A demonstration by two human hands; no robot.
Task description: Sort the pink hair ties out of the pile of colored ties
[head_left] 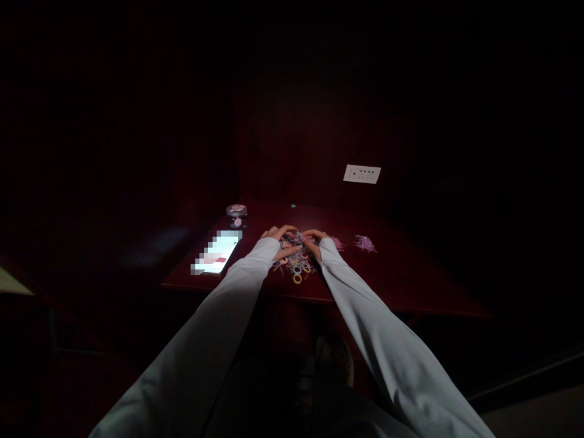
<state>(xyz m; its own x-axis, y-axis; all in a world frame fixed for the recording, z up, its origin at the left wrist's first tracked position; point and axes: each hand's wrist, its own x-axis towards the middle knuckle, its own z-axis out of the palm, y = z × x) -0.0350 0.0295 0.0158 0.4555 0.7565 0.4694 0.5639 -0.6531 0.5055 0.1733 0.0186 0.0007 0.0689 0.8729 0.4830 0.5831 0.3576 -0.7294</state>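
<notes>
Coloured hair ties [297, 267] lie heaped at frame centre, the left hand [274, 233] and right hand [316, 235] curled around them; whether fingers hold any, I cannot tell. Left of centre lies a smartphone [219, 254], a lidded jar [236, 214] beyond.

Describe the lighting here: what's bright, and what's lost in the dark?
In the head view, the edges sink into near-black; the phone screen glows, partly hidden by blocky pixelation; the white wall socket stands out; the pile of bands is dimly lit.
</notes>
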